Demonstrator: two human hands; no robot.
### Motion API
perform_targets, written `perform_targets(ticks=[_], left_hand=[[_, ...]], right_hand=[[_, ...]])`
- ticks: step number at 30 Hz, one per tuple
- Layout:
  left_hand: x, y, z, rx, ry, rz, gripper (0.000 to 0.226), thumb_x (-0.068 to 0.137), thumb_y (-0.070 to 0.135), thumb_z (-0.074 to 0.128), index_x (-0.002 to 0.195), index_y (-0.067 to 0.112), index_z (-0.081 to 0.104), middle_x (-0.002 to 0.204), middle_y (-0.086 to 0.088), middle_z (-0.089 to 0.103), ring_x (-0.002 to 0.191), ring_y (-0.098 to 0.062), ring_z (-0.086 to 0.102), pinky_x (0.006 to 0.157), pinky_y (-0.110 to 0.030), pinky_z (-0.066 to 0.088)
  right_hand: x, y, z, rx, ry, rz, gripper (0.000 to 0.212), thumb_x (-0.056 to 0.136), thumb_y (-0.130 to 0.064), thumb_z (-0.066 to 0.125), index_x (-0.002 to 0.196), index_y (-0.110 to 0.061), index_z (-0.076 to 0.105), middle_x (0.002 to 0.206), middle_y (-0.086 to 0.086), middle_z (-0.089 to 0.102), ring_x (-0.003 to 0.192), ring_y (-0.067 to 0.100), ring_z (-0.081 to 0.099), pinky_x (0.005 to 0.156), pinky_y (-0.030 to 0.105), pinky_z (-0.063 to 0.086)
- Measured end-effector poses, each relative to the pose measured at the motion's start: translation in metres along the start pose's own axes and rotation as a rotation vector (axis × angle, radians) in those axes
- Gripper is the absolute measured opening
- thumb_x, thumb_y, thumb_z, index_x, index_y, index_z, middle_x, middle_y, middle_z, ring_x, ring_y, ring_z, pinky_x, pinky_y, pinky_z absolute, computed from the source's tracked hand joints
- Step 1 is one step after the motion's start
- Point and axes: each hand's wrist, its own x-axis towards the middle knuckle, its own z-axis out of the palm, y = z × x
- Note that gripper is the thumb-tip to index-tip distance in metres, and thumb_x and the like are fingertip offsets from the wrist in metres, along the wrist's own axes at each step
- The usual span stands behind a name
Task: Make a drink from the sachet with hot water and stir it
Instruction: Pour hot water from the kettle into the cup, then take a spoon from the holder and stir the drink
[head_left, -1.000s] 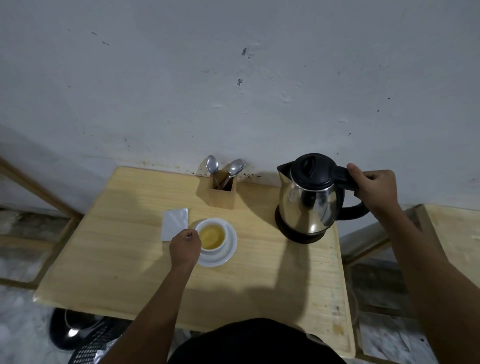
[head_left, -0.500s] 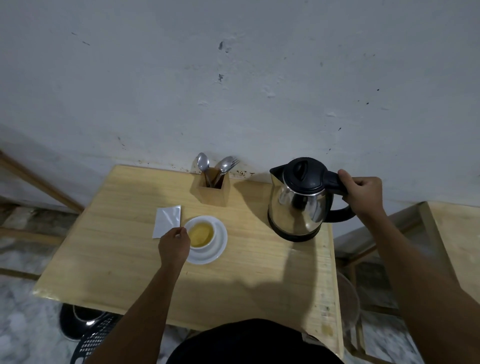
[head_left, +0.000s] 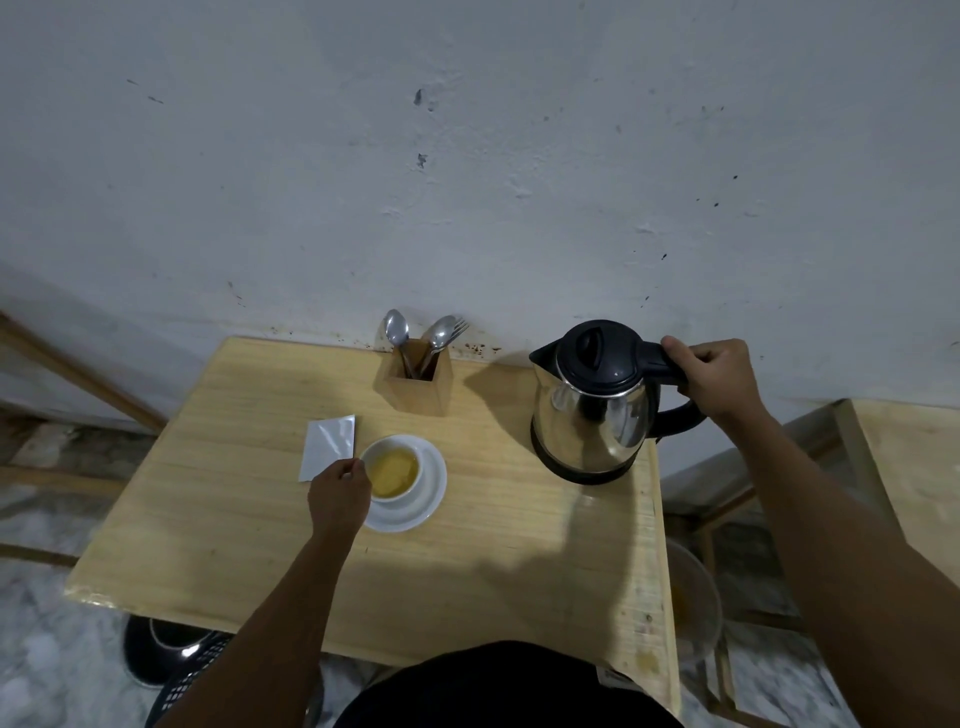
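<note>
A white cup (head_left: 410, 491) of yellow liquid stands on a white saucer (head_left: 428, 501) near the middle of the wooden table (head_left: 218, 530). My left hand (head_left: 338, 496) grips the cup's left side. A white sachet (head_left: 328, 446) lies flat just left of the cup. At the right, a steel kettle (head_left: 592, 421) with a black lid stands upright on the table. My right hand (head_left: 719, 376) is closed around its black handle. A wooden holder (head_left: 418, 382) with spoons and a fork stands at the back against the wall.
The table's right edge runs close to the kettle's base. A second wooden surface (head_left: 914, 467) stands to the right across a gap. A bowl (head_left: 693, 603) sits low beside the table's right edge. Dark objects (head_left: 161, 649) lie on the floor at lower left.
The kettle has settled upright on the table at the right, still gripped by my right hand. My left hand stays at the cup. The camera view shifted slightly.
</note>
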Motion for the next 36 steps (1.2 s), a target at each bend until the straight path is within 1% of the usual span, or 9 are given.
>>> perform_targets(ticks=[4, 7, 11, 14, 18, 23, 28, 32, 36], left_hand=[[-0.001, 0.002, 0.0, -0.003, 0.005, 0.021, 0.026, 0.091, 0.014, 0.048, 0.086, 0.002, 0.071, 0.08, -0.008, 0.064, 0.08, -0.024, 0.055, 0.077, -0.03, 0.039], [-0.001, 0.001, 0.001, -0.002, 0.004, 0.022, 0.027, 0.091, 0.014, 0.047, 0.085, 0.002, 0.07, 0.08, -0.009, 0.065, 0.08, -0.024, 0.056, 0.076, -0.03, 0.038], [0.001, -0.001, 0.001, -0.009, -0.014, 0.005, 0.026, 0.09, 0.016, 0.048, 0.086, 0.004, 0.071, 0.081, -0.009, 0.066, 0.08, -0.024, 0.057, 0.076, -0.03, 0.039], [0.004, -0.003, 0.0, -0.021, -0.034, -0.008, 0.026, 0.09, 0.017, 0.048, 0.085, 0.006, 0.071, 0.08, -0.009, 0.067, 0.081, -0.026, 0.059, 0.077, -0.031, 0.043], [0.004, -0.004, -0.002, -0.026, -0.064, -0.005, 0.026, 0.09, 0.018, 0.049, 0.082, 0.006, 0.07, 0.074, -0.008, 0.064, 0.076, -0.025, 0.057, 0.074, -0.031, 0.042], [0.01, -0.005, -0.008, -0.018, -0.155, -0.011, 0.026, 0.089, 0.019, 0.049, 0.074, 0.007, 0.066, 0.066, -0.006, 0.061, 0.071, -0.025, 0.058, 0.073, -0.034, 0.045], [0.018, -0.003, -0.018, -0.032, -0.258, -0.05, 0.029, 0.087, 0.021, 0.051, 0.076, 0.0, 0.067, 0.065, -0.01, 0.064, 0.068, -0.025, 0.061, 0.073, -0.035, 0.05], [0.027, 0.001, -0.03, -0.095, -0.373, -0.099, 0.019, 0.088, 0.015, 0.054, 0.084, 0.004, 0.069, 0.074, -0.011, 0.063, 0.063, -0.023, 0.062, 0.069, -0.031, 0.053], [0.033, 0.003, -0.041, -0.081, -0.494, -0.078, 0.017, 0.092, 0.013, 0.055, 0.101, 0.006, 0.067, 0.081, -0.012, 0.065, 0.062, -0.021, 0.062, 0.058, -0.023, 0.053]], right_hand=[[-0.008, 0.005, -0.003, 0.069, 0.034, 0.048, 0.072, 0.075, -0.057, 0.059, 0.044, 0.007, 0.051, 0.035, 0.011, 0.046, 0.038, 0.02, 0.045, 0.042, 0.019, 0.034], [-0.008, 0.0, 0.005, 0.077, 0.023, 0.07, 0.074, 0.075, -0.059, 0.058, 0.042, 0.006, 0.045, 0.033, 0.003, 0.037, 0.038, 0.02, 0.04, 0.042, 0.022, 0.033], [-0.006, -0.007, 0.014, 0.052, 0.022, 0.073, 0.079, 0.077, -0.063, 0.054, 0.042, 0.007, 0.037, 0.042, 0.01, 0.036, 0.042, 0.021, 0.035, 0.049, 0.028, 0.029], [-0.009, -0.011, 0.015, 0.047, 0.027, 0.071, 0.079, 0.081, -0.063, 0.05, 0.043, 0.006, 0.045, 0.041, 0.016, 0.045, 0.039, 0.022, 0.042, 0.049, 0.028, 0.035], [-0.019, -0.018, 0.017, -0.043, 0.098, 0.047, 0.055, 0.096, -0.049, 0.048, 0.049, -0.02, 0.052, 0.046, 0.004, 0.046, 0.043, 0.01, 0.042, 0.049, 0.026, 0.033], [-0.037, -0.033, 0.035, -0.16, 0.3, 0.076, 0.035, 0.099, -0.043, 0.044, 0.096, -0.017, 0.067, 0.088, 0.0, 0.063, 0.083, 0.019, 0.059, 0.07, 0.032, 0.042], [-0.054, -0.074, 0.076, -0.391, 0.423, -0.323, 0.016, 0.089, -0.024, 0.062, 0.099, -0.014, 0.07, 0.102, 0.006, 0.063, 0.097, 0.022, 0.055, 0.099, 0.05, 0.039], [-0.065, -0.107, 0.133, -0.347, 0.222, -0.556, 0.016, 0.086, -0.022, 0.06, 0.092, -0.016, 0.073, 0.092, 0.001, 0.065, 0.084, 0.02, 0.06, 0.079, 0.036, 0.046], [-0.059, -0.127, 0.186, -0.299, -0.219, -0.225, 0.019, 0.09, -0.032, 0.058, 0.101, -0.026, 0.071, 0.097, -0.009, 0.065, 0.081, 0.009, 0.06, 0.061, 0.022, 0.04]])
